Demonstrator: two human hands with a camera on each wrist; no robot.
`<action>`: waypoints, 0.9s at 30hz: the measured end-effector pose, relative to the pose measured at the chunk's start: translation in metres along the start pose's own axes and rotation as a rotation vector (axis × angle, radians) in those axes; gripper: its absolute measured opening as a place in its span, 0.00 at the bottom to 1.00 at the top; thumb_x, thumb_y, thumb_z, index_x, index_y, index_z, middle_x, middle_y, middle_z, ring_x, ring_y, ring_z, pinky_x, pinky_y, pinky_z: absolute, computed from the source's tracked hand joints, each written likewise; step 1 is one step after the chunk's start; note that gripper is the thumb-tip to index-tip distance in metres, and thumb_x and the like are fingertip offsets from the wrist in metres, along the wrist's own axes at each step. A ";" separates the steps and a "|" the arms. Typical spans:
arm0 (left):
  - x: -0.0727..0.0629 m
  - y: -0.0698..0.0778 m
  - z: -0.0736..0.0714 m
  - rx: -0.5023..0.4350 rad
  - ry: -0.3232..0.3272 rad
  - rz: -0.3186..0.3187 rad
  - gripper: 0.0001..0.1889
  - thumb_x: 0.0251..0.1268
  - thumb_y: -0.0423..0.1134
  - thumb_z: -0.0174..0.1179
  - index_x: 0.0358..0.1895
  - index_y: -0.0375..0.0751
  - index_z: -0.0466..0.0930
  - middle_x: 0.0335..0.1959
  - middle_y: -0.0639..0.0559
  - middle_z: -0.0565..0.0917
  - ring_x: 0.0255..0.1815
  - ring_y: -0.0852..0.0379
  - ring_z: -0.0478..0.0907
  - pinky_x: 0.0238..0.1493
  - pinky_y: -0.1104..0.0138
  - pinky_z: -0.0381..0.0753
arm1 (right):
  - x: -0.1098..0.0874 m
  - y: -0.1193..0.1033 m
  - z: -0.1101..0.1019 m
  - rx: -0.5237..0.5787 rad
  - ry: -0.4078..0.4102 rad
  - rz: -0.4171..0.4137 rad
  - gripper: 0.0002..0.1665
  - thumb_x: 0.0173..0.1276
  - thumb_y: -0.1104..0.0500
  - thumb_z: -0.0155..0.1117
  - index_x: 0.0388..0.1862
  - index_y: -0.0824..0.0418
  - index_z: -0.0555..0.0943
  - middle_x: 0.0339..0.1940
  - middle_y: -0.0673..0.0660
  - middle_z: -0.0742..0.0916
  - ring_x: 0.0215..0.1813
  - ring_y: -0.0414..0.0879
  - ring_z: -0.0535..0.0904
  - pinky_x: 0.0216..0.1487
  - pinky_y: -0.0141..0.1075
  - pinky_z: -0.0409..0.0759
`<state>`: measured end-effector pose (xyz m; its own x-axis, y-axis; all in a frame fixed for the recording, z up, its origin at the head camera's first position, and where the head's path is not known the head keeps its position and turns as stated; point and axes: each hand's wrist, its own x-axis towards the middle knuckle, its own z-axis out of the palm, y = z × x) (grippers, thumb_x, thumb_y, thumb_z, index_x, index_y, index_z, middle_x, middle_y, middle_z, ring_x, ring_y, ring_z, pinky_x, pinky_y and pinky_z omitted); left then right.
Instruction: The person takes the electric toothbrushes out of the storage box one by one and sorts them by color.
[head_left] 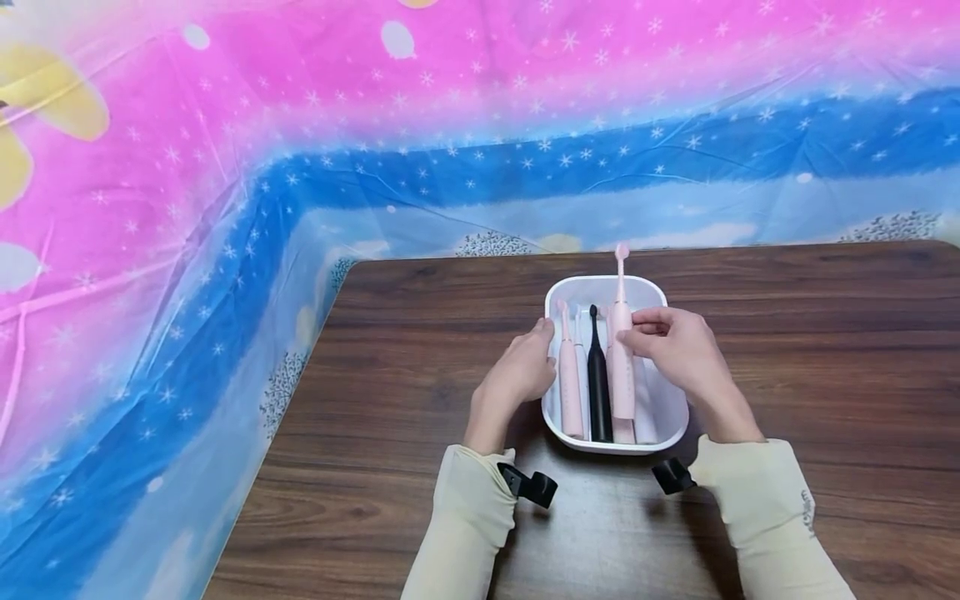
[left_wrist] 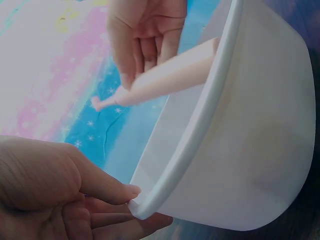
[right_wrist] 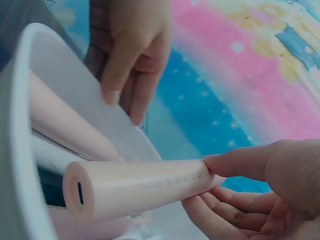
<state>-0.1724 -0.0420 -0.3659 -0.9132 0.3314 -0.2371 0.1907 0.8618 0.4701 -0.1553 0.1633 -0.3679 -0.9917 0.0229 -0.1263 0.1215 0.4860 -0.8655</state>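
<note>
A pink electric toothbrush (head_left: 622, 367) is pinched between the thumb and fingers of my right hand (head_left: 678, 346). It is held above the white bin (head_left: 551, 421), head pointing away from me, and its slotted base faces the camera in the right wrist view. My left hand (head_left: 517, 367) grips the bin's left rim, thumb on top and fingers beneath, as the left wrist view shows. Inside the bin lie a pink toothbrush (head_left: 570, 387), a white one (head_left: 581, 367) and a black one (head_left: 598, 392). Another pink toothbrush (head_left: 622, 432) lies partly hidden under the held one.
The bin stands on a dark wood-grain table (head_left: 397, 383) near its far edge. Behind the table and on its left hangs a pink and blue patterned cloth (head_left: 480, 167). Black camera mounts (head_left: 536, 490) are strapped at both sleeves.
</note>
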 end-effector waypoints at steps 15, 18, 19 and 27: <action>-0.001 0.002 -0.001 0.002 0.007 0.000 0.29 0.72 0.33 0.44 0.75 0.34 0.51 0.76 0.42 0.54 0.75 0.49 0.54 0.73 0.62 0.54 | 0.007 -0.002 -0.044 0.152 0.236 -0.030 0.29 0.65 0.50 0.65 0.60 0.65 0.76 0.35 0.40 0.80 0.36 0.31 0.76 0.33 0.25 0.75; -0.001 0.003 0.000 0.007 0.010 0.002 0.29 0.72 0.33 0.45 0.75 0.34 0.51 0.76 0.42 0.54 0.75 0.50 0.54 0.73 0.62 0.54 | 0.010 -0.001 -0.050 0.157 0.304 -0.051 0.26 0.64 0.51 0.66 0.57 0.64 0.78 0.31 0.34 0.80 0.36 0.29 0.76 0.31 0.24 0.72; -0.001 0.003 0.000 0.010 0.011 0.000 0.30 0.72 0.33 0.45 0.75 0.34 0.51 0.76 0.42 0.54 0.75 0.50 0.54 0.73 0.62 0.54 | 0.012 -0.001 -0.052 0.163 0.327 -0.056 0.25 0.64 0.52 0.67 0.56 0.63 0.78 0.30 0.33 0.80 0.36 0.29 0.76 0.31 0.23 0.72; -0.002 0.002 0.001 0.003 0.013 -0.008 0.29 0.72 0.33 0.45 0.75 0.35 0.51 0.76 0.44 0.54 0.75 0.50 0.54 0.73 0.62 0.55 | 0.028 0.011 -0.064 0.212 0.453 -0.065 0.26 0.64 0.52 0.66 0.58 0.62 0.78 0.35 0.35 0.80 0.42 0.30 0.76 0.39 0.19 0.75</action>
<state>-0.1700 -0.0402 -0.3658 -0.9191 0.3199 -0.2301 0.1847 0.8656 0.4654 -0.1845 0.2256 -0.3496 -0.9100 0.3987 0.1136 0.0181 0.3119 -0.9499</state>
